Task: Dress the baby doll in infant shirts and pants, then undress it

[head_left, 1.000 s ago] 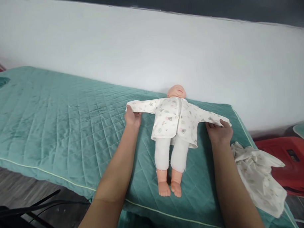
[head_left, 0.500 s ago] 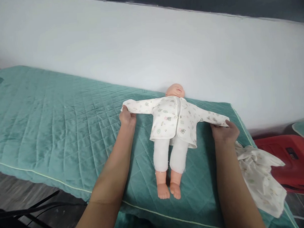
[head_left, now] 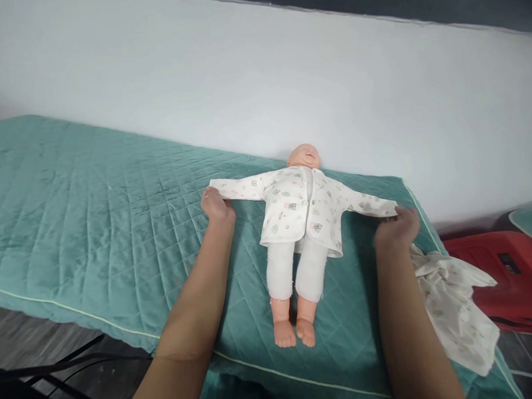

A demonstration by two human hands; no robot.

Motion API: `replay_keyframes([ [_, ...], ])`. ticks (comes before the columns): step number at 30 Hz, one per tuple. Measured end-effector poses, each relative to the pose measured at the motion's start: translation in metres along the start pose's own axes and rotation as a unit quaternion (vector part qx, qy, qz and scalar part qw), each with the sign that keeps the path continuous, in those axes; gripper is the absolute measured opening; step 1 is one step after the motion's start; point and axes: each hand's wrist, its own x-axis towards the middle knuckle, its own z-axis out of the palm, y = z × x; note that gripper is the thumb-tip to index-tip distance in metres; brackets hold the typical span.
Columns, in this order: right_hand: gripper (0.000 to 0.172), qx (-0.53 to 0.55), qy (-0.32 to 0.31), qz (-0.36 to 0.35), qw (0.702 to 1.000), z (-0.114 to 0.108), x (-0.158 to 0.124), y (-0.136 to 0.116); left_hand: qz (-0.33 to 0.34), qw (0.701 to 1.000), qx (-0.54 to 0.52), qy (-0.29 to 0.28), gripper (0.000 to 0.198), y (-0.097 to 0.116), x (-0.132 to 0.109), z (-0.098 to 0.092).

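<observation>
A baby doll (head_left: 305, 156) lies on its back with its head towards the wall and its bare feet towards me. It wears a white printed baby jacket (head_left: 280, 208), arms spread wide, and white padding covers its legs. My left hand (head_left: 217, 204) pinches the lower edge of the left sleeve cuff. At the other cuff, my right hand (head_left: 398, 225) has its thumb and fingers closed on the sleeve end. The front of the jacket hangs slightly apart at the bottom, with a snap around the chest.
The doll rests on a green quilted bed cover (head_left: 118, 228) against a white wall (head_left: 244, 78). A crumpled white printed cloth (head_left: 457, 309) lies at the right edge, partly behind my right forearm. Beyond it is a red plastic object (head_left: 504, 267). Black cords and bars (head_left: 71, 366) show at lower left.
The left sleeve cuff is now straighter and flatter, and my left hand has shifted slightly outward. My right hand's fingers have moved a little along the cuff. The doll has stayed in place.
</observation>
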Motion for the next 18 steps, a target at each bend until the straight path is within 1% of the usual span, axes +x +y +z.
replay_keyframes([
  [2, 0.056, -0.040, 0.023, -0.064, 0.997, 0.005, -0.011, 0.000, 0.035, 0.999, 0.027, 0.009, 0.014, 0.002, -0.001, -0.003],
  [3, 0.057, -0.067, 0.013, -0.104, 0.992, 0.009, -0.020, 0.000, 0.059, 0.997, 0.037, 0.012, 0.018, 0.003, -0.002, -0.004],
  [4, 0.056, -0.102, -0.012, -0.145, 0.984, 0.014, -0.031, -0.001, 0.082, 0.996, 0.043, 0.014, 0.024, 0.004, -0.004, -0.005],
  [6, 0.052, -0.172, -0.086, -0.201, 0.961, 0.025, -0.057, -0.003, 0.133, 0.990, 0.056, 0.003, 0.031, 0.006, -0.010, -0.006],
  [7, 0.050, -0.200, -0.132, -0.212, 0.947, 0.030, -0.070, -0.003, 0.163, 0.984, 0.066, -0.008, 0.033, 0.007, -0.014, -0.006],
  [9, 0.049, -0.238, -0.230, -0.204, 0.921, 0.040, -0.096, -0.004, 0.228, 0.968, 0.093, -0.040, 0.034, 0.008, -0.024, -0.005],
  [11, 0.046, -0.252, -0.300, -0.173, 0.904, 0.045, -0.115, -0.004, 0.276, 0.950, 0.123, -0.082, 0.033, 0.007, -0.036, -0.005],
  [13, 0.041, -0.246, -0.336, -0.142, 0.898, 0.048, -0.128, -0.004, 0.279, 0.940, 0.149, -0.130, 0.028, 0.003, -0.050, -0.006],
  [15, 0.035, -0.243, -0.352, -0.135, 0.894, 0.049, -0.134, -0.004, 0.268, 0.923, 0.186, -0.202, 0.022, -0.001, -0.063, -0.006],
  [16, 0.033, -0.248, -0.355, -0.142, 0.890, 0.050, -0.135, -0.004, 0.267, 0.908, 0.210, -0.245, 0.020, -0.004, -0.069, -0.007],
  [18, 0.029, -0.273, -0.349, -0.171, 0.880, 0.054, -0.135, -0.004, 0.275, 0.863, 0.259, -0.335, 0.019, -0.008, -0.080, -0.007],
])
